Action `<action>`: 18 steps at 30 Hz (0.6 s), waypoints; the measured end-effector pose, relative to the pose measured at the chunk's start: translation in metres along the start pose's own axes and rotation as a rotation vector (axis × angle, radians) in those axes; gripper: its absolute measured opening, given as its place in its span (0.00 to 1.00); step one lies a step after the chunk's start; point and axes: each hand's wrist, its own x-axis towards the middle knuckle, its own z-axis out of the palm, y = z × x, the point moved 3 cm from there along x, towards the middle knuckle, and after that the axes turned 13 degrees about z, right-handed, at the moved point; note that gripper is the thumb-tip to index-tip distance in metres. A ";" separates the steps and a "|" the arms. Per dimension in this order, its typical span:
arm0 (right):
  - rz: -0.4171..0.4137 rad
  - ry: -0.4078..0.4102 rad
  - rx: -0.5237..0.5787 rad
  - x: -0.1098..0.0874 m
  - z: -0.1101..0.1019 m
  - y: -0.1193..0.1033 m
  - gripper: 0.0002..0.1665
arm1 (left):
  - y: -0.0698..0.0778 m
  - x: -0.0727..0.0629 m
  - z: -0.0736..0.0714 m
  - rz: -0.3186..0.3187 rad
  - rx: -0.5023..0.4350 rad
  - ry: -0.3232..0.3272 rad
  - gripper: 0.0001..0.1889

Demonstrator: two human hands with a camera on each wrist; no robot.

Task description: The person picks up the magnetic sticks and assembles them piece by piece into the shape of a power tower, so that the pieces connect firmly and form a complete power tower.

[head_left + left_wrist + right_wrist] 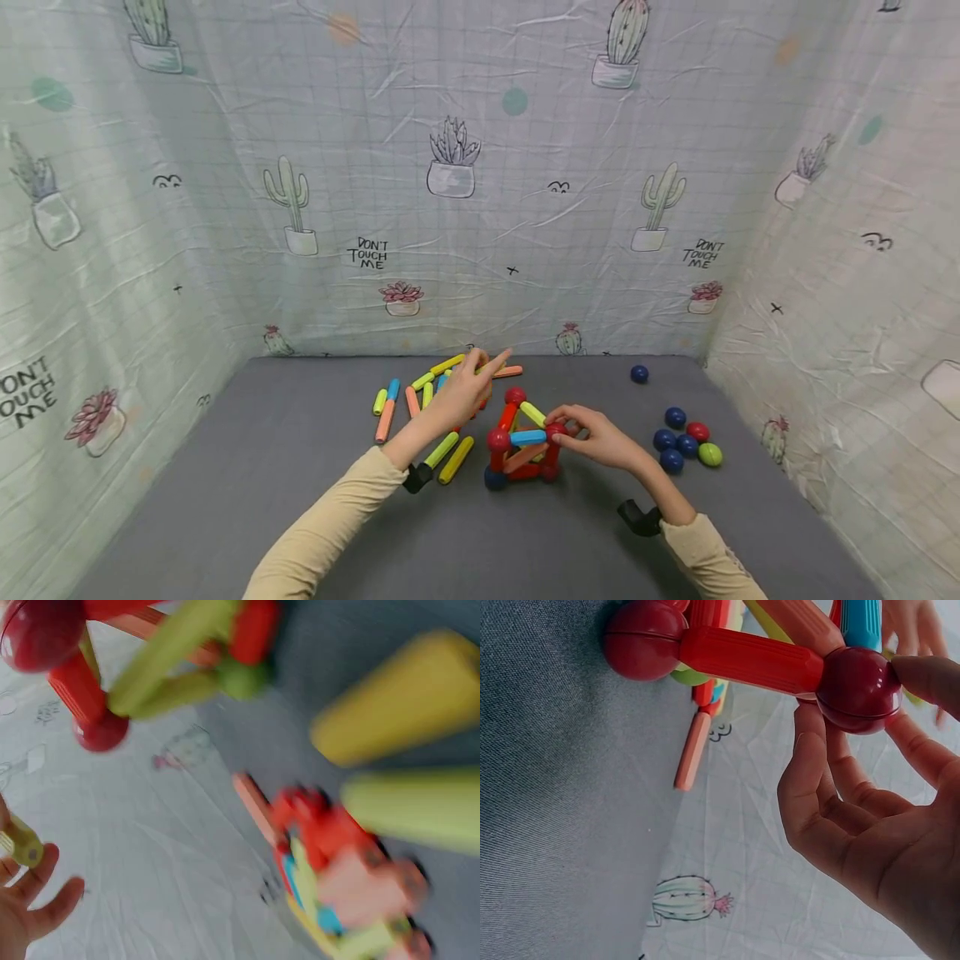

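A frame of magnetic building rods and balls stands on the table, with red balls, a blue ball (495, 477), red rods (78, 686) and a light-blue rod (528, 437). My right hand (600, 437) grips a red ball (859, 690) at its upper right corner, thumb and fingers around it. Above the loose rods, left of the frame, is my left hand (459, 398). It pinches a yellow-green rod (22, 841), apart from the frame; in the head view the fingers mostly hide this rod.
Loose rods, among them an orange one (385, 421) and a yellow one (456, 460), lie left of and behind the frame. Several balls, mostly blue (664, 440), with a red (697, 431) and a green one (709, 454), lie at the right. A printed curtain (495, 275) surrounds the table.
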 end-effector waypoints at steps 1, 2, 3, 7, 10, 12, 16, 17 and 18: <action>-0.004 0.002 -0.003 0.000 0.000 0.000 0.15 | 0.000 0.007 0.004 -0.010 -0.069 0.029 0.28; -0.008 0.004 -0.008 0.000 0.000 0.000 0.15 | 0.000 0.013 0.007 -0.023 -0.139 0.063 0.27; -0.009 0.007 -0.011 0.000 0.000 0.000 0.15 | -0.001 0.018 0.010 -0.038 -0.202 0.092 0.25; -0.007 0.012 -0.019 0.001 0.002 0.000 0.15 | -0.003 0.025 0.023 -0.121 -0.371 0.138 0.20; -0.005 0.012 -0.021 0.001 0.002 -0.001 0.14 | -0.003 0.022 0.030 -0.157 -0.447 0.126 0.19; -0.006 0.011 -0.021 0.001 0.003 -0.001 0.14 | -0.002 0.018 0.034 -0.169 -0.478 0.115 0.19; -0.006 0.012 -0.026 0.000 0.002 -0.002 0.15 | 0.000 0.014 0.037 -0.193 -0.513 0.099 0.22; -0.006 0.013 -0.025 -0.001 0.002 -0.002 0.15 | -0.001 0.013 0.037 -0.203 -0.523 0.099 0.24; -0.006 0.013 -0.025 -0.001 0.001 -0.002 0.15 | -0.002 0.012 0.037 -0.212 -0.529 0.098 0.25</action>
